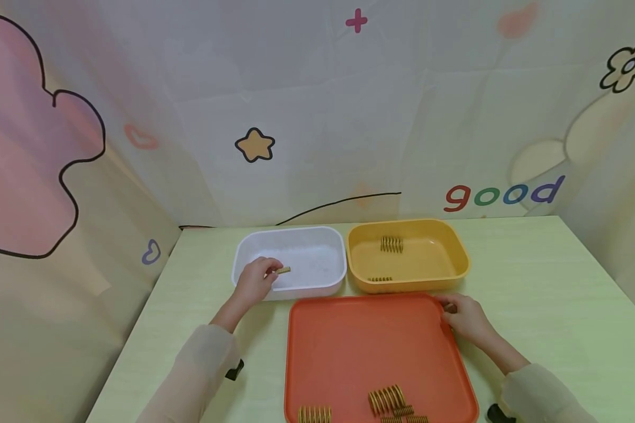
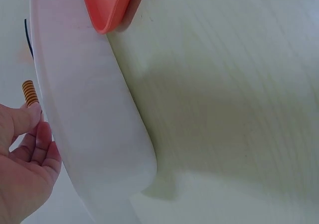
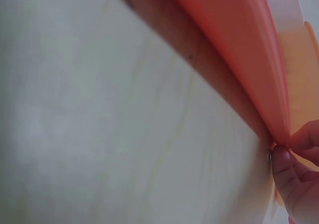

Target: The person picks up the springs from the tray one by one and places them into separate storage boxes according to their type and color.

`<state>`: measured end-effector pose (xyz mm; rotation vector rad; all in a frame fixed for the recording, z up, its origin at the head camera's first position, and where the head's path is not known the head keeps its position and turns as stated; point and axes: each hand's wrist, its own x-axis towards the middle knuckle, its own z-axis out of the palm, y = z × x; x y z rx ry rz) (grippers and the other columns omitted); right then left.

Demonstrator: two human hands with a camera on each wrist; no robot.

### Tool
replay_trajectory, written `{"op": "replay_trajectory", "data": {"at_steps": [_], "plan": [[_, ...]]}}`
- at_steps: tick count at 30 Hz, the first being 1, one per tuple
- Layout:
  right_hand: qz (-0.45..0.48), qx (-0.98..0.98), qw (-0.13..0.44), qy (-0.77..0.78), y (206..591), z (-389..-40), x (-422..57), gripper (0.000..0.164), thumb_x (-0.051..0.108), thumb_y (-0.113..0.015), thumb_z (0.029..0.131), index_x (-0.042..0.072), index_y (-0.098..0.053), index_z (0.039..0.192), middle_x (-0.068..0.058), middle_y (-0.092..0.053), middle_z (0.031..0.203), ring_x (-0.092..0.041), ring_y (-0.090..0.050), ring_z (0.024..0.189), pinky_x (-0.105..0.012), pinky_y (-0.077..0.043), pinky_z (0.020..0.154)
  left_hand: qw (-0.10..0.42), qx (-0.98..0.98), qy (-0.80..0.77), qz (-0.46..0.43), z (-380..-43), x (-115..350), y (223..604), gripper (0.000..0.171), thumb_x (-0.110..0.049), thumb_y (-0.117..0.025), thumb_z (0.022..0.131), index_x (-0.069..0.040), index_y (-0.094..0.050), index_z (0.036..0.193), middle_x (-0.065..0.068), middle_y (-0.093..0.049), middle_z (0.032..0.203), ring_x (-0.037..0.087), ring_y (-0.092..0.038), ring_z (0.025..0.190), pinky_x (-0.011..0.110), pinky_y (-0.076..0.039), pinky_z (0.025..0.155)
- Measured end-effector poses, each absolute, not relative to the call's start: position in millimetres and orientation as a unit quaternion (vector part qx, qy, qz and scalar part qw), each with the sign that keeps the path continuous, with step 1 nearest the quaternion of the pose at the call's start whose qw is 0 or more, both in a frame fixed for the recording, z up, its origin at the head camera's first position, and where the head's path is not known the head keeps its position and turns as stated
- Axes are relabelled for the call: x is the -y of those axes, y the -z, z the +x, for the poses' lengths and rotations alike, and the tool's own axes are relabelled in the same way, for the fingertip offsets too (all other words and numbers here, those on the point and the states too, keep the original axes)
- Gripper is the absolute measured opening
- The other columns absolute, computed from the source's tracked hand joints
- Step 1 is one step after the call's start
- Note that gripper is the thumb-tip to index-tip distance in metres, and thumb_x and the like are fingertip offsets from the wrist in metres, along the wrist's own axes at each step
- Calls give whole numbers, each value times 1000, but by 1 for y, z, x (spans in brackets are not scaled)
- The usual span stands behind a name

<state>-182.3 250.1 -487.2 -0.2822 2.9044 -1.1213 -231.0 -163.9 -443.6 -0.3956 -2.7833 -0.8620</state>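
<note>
Over the white bin (image 1: pixel 291 235), my left hand (image 1: pixel 254 281) pinches a small brass-coloured coil spring (image 1: pixel 283 270) between thumb and fingers. The left wrist view shows the same spring (image 2: pixel 30 92) sticking out past the thumb, beside the bin's outer wall (image 2: pixel 94 94). My right hand (image 1: pixel 467 319) pinches the far right corner of the orange-red tray (image 1: pixel 370 341). In the right wrist view, thumb and finger meet at the tray's corner (image 3: pixel 269 99). At the tray's near side lie a large spring (image 1: pixel 386 400), another large spring (image 1: pixel 314 414) and several small springs (image 1: pixel 403 411).
A yellow bin (image 1: pixel 434 264) stands right of the white one, behind the tray. It holds a large spring (image 1: pixel 391 244) and a second spring (image 1: pixel 380 279) partly hidden by the front wall. A printed cloth backdrop (image 1: pixel 317 117) rises behind the pale green table (image 1: pixel 550 294).
</note>
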Motion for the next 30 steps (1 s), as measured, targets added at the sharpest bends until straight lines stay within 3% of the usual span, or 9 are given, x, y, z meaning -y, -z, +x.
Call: {"op": "replay_trajectory", "data": {"at_steps": [30], "plan": [[-86, -927, 19, 366, 487, -182, -251, 39, -6, -52, 71, -8, -57, 110, -24, -60, 98, -29, -60, 79, -25, -45, 55, 1, 948, 281, -148, -255, 176, 450, 15, 0, -59, 79, -2, -65, 92, 10, -63, 87, 21, -55, 80, 36, -46, 78]]}}
